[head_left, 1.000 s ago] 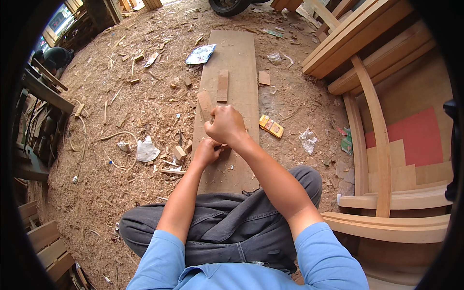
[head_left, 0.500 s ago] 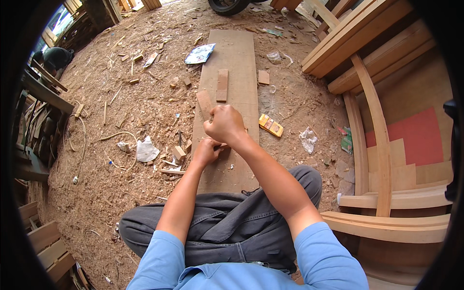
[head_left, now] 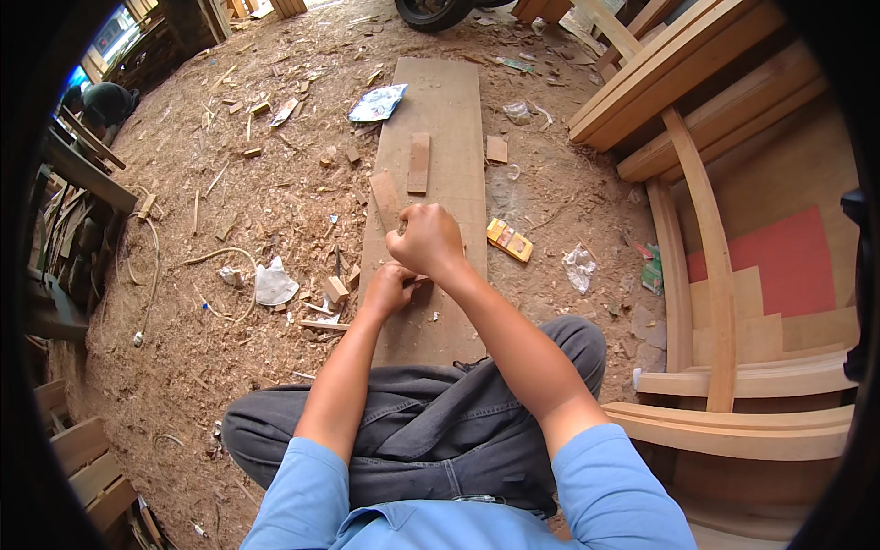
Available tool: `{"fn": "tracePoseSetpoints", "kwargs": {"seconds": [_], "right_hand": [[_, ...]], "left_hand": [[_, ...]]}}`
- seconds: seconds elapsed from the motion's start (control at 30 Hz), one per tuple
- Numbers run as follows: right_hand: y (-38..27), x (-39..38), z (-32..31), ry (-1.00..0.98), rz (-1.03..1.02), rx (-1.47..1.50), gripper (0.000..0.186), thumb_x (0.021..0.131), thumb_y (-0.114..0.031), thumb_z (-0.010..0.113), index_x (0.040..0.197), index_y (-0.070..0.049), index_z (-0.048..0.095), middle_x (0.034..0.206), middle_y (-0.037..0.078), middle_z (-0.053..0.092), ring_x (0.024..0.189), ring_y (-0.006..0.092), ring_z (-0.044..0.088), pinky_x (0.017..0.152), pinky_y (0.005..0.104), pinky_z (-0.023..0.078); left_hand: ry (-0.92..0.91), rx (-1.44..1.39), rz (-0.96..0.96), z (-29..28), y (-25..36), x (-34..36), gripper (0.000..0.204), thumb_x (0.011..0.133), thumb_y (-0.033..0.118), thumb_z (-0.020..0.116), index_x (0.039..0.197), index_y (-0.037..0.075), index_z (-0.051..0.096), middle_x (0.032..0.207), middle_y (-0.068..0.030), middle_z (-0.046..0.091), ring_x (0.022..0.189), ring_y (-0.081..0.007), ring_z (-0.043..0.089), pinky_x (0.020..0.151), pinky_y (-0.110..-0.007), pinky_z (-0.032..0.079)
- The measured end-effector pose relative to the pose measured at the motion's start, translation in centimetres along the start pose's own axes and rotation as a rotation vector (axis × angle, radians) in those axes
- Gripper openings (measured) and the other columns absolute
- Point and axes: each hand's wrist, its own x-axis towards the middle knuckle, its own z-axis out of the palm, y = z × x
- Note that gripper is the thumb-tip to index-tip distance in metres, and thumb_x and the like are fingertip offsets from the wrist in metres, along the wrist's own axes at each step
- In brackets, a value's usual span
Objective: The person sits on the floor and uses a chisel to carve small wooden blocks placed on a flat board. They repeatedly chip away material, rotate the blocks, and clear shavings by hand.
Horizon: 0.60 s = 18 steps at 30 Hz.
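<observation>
My left hand (head_left: pixel 390 289) is closed low on the long board (head_left: pixel 431 339), on a small reddish wooden piece that shows beside its thumb. Just above it my right hand (head_left: pixel 427 238) makes a fist, with what it holds hidden under the fingers. Beyond my fists lie two thin rectangular wooden pieces on the board, one tilted (head_left: pixel 383 192) and one lengthwise (head_left: pixel 419 163). A light blue plastic packet (head_left: pixel 378 103) rests at the board's upper left edge. A yellow package (head_left: pixel 509 240) lies just to the board's right.
Shavings, offcuts, a looped cord (head_left: pixel 234 252) and white scraps (head_left: pixel 275 284) cover the floor around the board. Stacked timber frames (head_left: pixel 720 302) line the right. Piled wood (head_left: pixel 87 458) and a dark figure, possibly a person (head_left: pixel 103 108), are at left. A tyre (head_left: pixel 431 11) is at the top.
The view has shifted very slightly. My hands stay closed in nearly the same place on the board, and nothing else has visibly moved.
</observation>
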Motion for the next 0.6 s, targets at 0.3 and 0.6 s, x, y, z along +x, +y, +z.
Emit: {"fn": "tracePoseSetpoints", "kwargs": {"seconds": [0.3, 0.6], "right_hand": [[-1.1, -1.3, 0.2, -0.076, -0.033, -0.059, 0.036, 0.072, -0.027, 0.068, 0.097, -0.003, 0.079, 0.089, 0.022, 0.075, 0.082, 0.0336, 0.075, 0.076, 0.0416, 0.062], [0.0, -0.4, -0.6, 0.006, 0.054, 0.026, 0.041, 0.069, -0.025, 0.067, 0.098, 0.002, 0.078, 0.087, 0.026, 0.073, 0.082, 0.0375, 0.074, 0.080, 0.0425, 0.060]], "left_hand": [[0.068, 0.104, -0.016, 0.0, 0.2, -0.2, 0.020, 0.079, 0.007, 0.074, 0.099, 0.007, 0.076, 0.098, -0.0146, 0.075, 0.097, -0.0353, 0.070, 0.085, -0.043, 0.055], [-0.047, 0.031, -0.018, -0.3, 0.1, 0.0, 0.024, 0.075, 0.005, 0.075, 0.098, 0.009, 0.080, 0.096, -0.0131, 0.075, 0.093, -0.0313, 0.070, 0.086, -0.040, 0.056]]}}
